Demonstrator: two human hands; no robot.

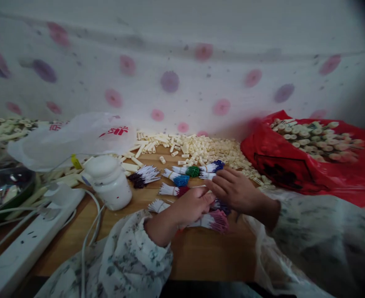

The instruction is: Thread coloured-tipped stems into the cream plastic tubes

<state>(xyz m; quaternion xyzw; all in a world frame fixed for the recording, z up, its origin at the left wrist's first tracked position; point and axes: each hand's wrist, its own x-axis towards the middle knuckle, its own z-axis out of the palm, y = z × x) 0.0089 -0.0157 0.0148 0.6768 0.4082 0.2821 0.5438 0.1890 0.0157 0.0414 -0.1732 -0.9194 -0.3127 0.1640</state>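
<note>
My left hand (190, 205) rests on the wooden table (201, 252) with its fingers curled over a bundle of thin white sticks with pink tips (215, 220). My right hand (233, 188) lies just to its right, fingers bent down onto the same cluster of bundles; what it pinches is hidden. Other bundles lie fanned out just beyond the hands: dark purple tips (143, 176), blue tips (177, 178), green tips (190, 170), red tips (172, 190) and violet tips (213, 166).
A heap of small cream tubes (197, 149) lies against the dotted wall. A red plastic bag (294, 165) with assembled pieces sits at right. A white bottle (109, 182), a white plastic bag (73, 138), a power strip (24, 244) and a metal bowl (2, 182) stand at left.
</note>
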